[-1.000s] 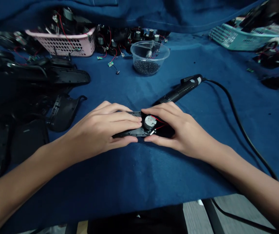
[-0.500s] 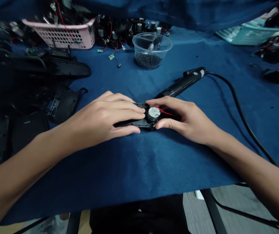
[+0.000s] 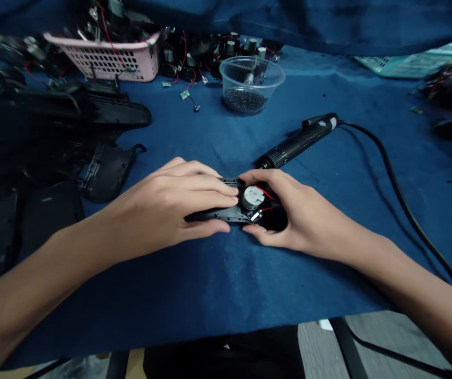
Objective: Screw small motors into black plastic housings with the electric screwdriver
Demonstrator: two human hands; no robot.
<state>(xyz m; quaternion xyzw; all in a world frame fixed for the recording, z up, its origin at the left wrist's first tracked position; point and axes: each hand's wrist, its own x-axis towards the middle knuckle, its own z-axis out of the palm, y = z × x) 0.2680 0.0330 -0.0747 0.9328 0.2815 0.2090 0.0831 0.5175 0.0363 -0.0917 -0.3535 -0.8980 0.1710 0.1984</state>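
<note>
Tabletop: blue cloth [image 3: 226, 295] over it, work sits near the front edge.
Left hand [image 3: 170, 202]: fingers laid across the housing, thumb along the near edge, firm hold.
Right hand [image 3: 300, 223]: curled round the motor end, fingertips on the far side, thumb on the near side, narrow hold.
Part: black plastic housing [image 3: 213, 214], long and lying flat, between both hands, on the cloth.
Motor: small silver-capped DC motor [image 3: 253, 198] seated at the housing's right end, uncovered between the hands.
Wires: red wires [image 3: 267, 193] run from the motor, partly under the right hand.
Risk 1: pressure from the right hand could pinch the wires or strain their joints.
Risk 2: a slack grip could let the motor shift in its seat.
Tool: black electric screwdriver [image 3: 299, 141] lying just behind the hands; an elbow or wrist swing could knock it.
Cord: black cord [image 3: 403, 205] trails off to the right; a snag could drag the screwdriver.
Left side: loose black housing parts [image 3: 107, 171].
Far: clear plastic bowl [image 3: 251, 84] of small black screws [image 3: 244, 101]; a bump could spill them.
Beyond: pink basket [image 3: 103, 66], wired motors [image 3: 229, 50], small green circuit boards [image 3: 185, 95].
</note>
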